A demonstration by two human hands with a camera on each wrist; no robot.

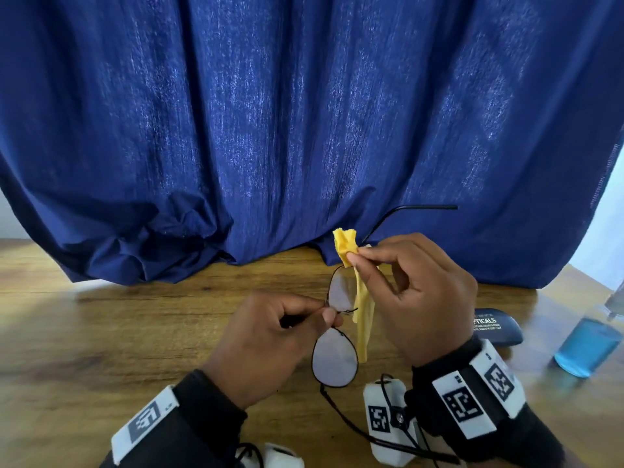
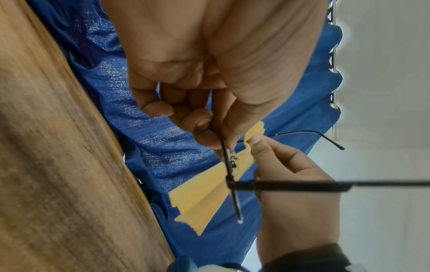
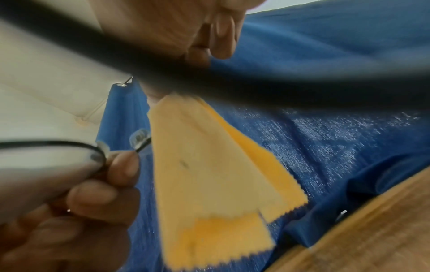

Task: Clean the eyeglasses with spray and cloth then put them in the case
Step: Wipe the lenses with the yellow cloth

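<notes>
Thin black-framed eyeglasses (image 1: 334,358) hang upright above the wooden table, one lens over the other. My left hand (image 1: 270,336) pinches the frame at the bridge (image 2: 229,160) between thumb and fingers. My right hand (image 1: 415,292) pinches a yellow cloth (image 1: 347,251) at the upper lens, and the cloth's tail (image 3: 216,180) hangs down beside the glasses. One temple arm (image 1: 422,208) sticks out to the right behind the right hand. The dark case (image 1: 496,327) lies on the table to the right, with the blue spray bottle (image 1: 587,346) further right.
A blue curtain (image 1: 304,130) falls onto the back of the wooden table (image 1: 101,332). White tagged wrist units (image 1: 385,420) and black cords sit near my forearms at the bottom of the head view.
</notes>
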